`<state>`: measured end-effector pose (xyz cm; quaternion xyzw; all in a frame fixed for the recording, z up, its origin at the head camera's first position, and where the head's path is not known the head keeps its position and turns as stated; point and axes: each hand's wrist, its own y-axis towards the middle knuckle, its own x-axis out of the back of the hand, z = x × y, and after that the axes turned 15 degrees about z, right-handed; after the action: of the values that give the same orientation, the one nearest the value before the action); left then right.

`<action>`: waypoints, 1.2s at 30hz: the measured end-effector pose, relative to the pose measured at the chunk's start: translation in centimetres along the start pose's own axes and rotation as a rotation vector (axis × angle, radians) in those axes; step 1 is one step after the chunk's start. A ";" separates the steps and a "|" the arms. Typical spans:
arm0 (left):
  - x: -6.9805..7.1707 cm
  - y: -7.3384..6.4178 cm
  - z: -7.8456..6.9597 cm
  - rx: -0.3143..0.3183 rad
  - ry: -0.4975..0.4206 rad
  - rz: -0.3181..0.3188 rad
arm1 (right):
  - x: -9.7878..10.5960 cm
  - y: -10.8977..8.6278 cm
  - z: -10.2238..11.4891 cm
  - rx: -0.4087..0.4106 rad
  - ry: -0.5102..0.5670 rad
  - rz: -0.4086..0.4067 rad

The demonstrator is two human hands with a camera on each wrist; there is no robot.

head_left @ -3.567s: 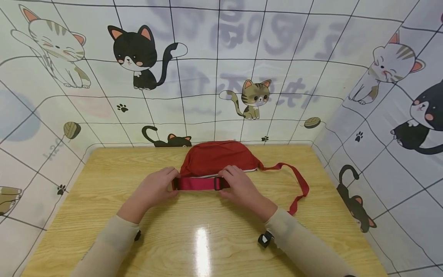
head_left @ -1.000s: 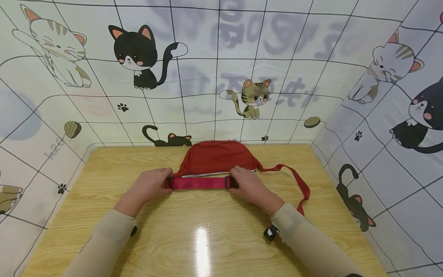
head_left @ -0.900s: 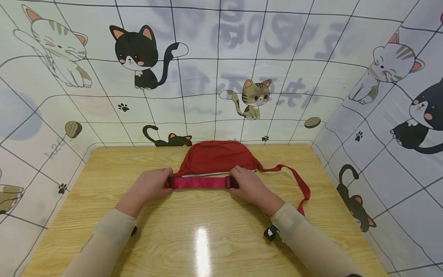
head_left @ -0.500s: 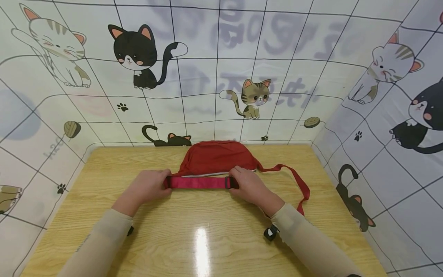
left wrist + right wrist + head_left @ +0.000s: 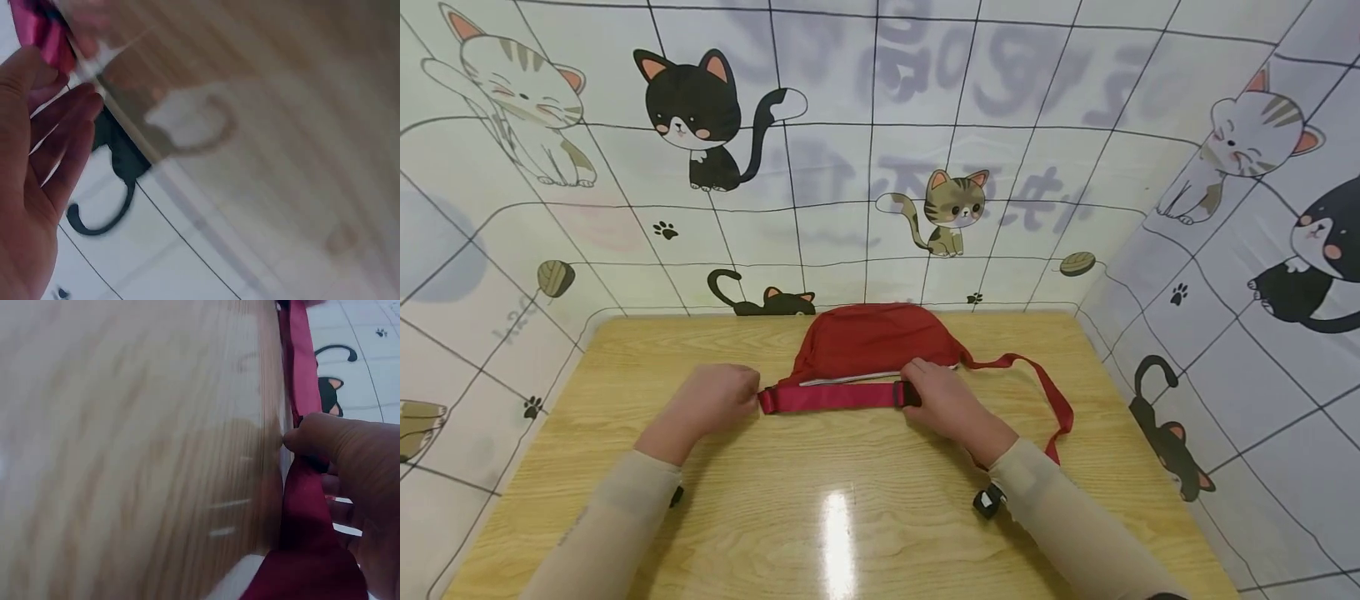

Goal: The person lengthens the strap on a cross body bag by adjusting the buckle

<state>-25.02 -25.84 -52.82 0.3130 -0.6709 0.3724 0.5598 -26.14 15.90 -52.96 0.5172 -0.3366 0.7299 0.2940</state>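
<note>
A red waist bag [image 5: 876, 342] lies at the back of the table, a pale zip along its front edge. Its crimson strap [image 5: 835, 397] runs straight across in front of it. At the strap's left end, my left hand [image 5: 715, 404] pinches the webbing between thumb and index finger; the left wrist view shows the bunched pink strap [image 5: 47, 34] at those fingertips, the other fingers loosely bent. My right hand [image 5: 947, 400] grips the strap's right part by a black slider [image 5: 898, 393]. In the right wrist view its thumb [image 5: 312, 434] presses on the webbing.
The loose strap [image 5: 1052, 392] curves off the bag's right side and passes behind the right forearm. The wooden table [image 5: 775, 517] meets a wall cloth [image 5: 842, 233] printed with cats at the back and sides. Small black wrist cameras [image 5: 988, 501] sit under the sleeves.
Since the earliest frame both hands have moved apart, and the stretch of strap between them has grown longer. Latest, the left hand shifted slightly left, uncovering the fold at the strap's left end.
</note>
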 end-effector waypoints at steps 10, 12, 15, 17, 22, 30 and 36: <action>0.6 1.4 -1.5 -0.025 -0.088 -0.005 | 0.7 1.2 1.6 -0.004 -0.016 0.085; 0.5 1.5 -1.8 -0.037 -0.096 -0.005 | 0.5 1.1 1.6 -0.024 -0.031 0.097; 0.5 1.3 -1.8 -0.044 -0.114 -0.021 | 0.4 1.0 1.5 -0.030 -0.030 0.096; 0.4 1.0 -1.8 -0.059 -0.129 -0.036 | 0.3 0.8 1.3 -0.026 -0.011 0.090; 0.3 0.5 -2.3 -0.122 -0.147 -0.066 | 0.3 0.4 0.9 -0.034 0.020 0.073; 0.0 0.4 -2.8 -0.109 -0.115 -0.012 | 0.3 0.1 0.5 -0.047 0.048 0.065; -0.2 0.4 -2.9 -0.122 -0.058 -0.048 | 0.3 0.0 0.3 -0.068 0.084 0.080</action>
<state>-23.81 -23.21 -52.81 0.3048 -0.7005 0.3083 0.5669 -26.04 15.71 -52.62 0.4619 -0.3689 0.7504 0.2957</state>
